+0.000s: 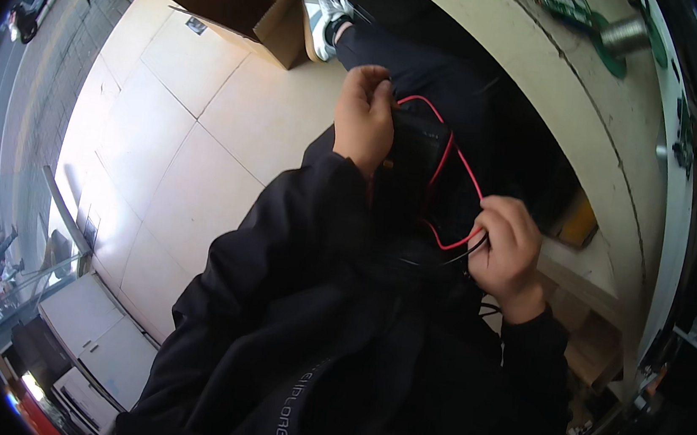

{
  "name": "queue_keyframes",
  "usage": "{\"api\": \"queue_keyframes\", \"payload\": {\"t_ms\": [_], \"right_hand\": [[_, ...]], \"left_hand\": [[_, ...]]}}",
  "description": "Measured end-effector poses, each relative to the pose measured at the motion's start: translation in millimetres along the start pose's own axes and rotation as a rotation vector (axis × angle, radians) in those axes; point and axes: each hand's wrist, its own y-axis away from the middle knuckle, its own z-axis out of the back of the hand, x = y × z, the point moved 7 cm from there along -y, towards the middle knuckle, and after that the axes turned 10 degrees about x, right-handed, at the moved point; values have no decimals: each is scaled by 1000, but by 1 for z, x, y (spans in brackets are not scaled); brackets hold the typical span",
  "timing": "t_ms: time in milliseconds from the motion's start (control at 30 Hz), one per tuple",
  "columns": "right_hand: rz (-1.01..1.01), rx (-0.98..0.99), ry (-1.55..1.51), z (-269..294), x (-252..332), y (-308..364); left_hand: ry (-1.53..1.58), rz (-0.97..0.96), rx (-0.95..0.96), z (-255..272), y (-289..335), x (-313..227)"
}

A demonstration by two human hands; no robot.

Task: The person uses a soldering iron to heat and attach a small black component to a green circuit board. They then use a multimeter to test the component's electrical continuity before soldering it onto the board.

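Taking the black case (pixel 414 144) on the lap as reference: it sits between the two hands, dark on dark, so its outline is hard to read. Left hand (pixel 364 121) is just left of it, fingers curled in, thumb near the fingertips, so narrow; can't tell if anything is pinched there. Red wire (pixel 469 172) shows from beside that thumb, loops over the case's upper right corner and runs right and down to the right hand (pixel 507 247). Right hand is to the right of and below the case, thumb and forefinger closed on the red wire; a second red stretch bends back from the hand to below the case. Black wire (pixel 458 261) also reaches the right hand, below the case; can't tell if it's gripped. Cardboard box (pixel 244 3) stands open, up and left of the case, with a grey-and-white shoe (pixel 322 24) between. Tiled floor (pixel 201 168) left of the case. Pale worktop (pixel 586 98) right of it, with a wire spool (pixel 627 36) and green circuit board (pixel 568 3) farther up and right.
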Motion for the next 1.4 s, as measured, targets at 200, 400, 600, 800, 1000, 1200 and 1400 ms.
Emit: {"api": "queue_keyframes", "payload": {"t_ms": [200,400,600,800,1000,1200,1400], "right_hand": [[38,-119,181,26,19,-8],[24,-139,-11,-9,43,-61],[-134,-52,152,-19,11,-55],[-265,-43,5,-40,-30,-29],[-280,-17,7,-34,-33,-22],[-263,51,-18,-35,-36,-24],[-173,92,-12,-33,-31,-28]], "left_hand": [[-152,-94,-161,19,-10,-41],[-57,-65,-280,39,-18,-86],[85,70,-217,-20,-22,-46],[68,203,-165,-40,-13,13],[285,408,-61,-23,19,27],[470,403,81,-16,46,17],[609,427,216,-19,44,10]]}}
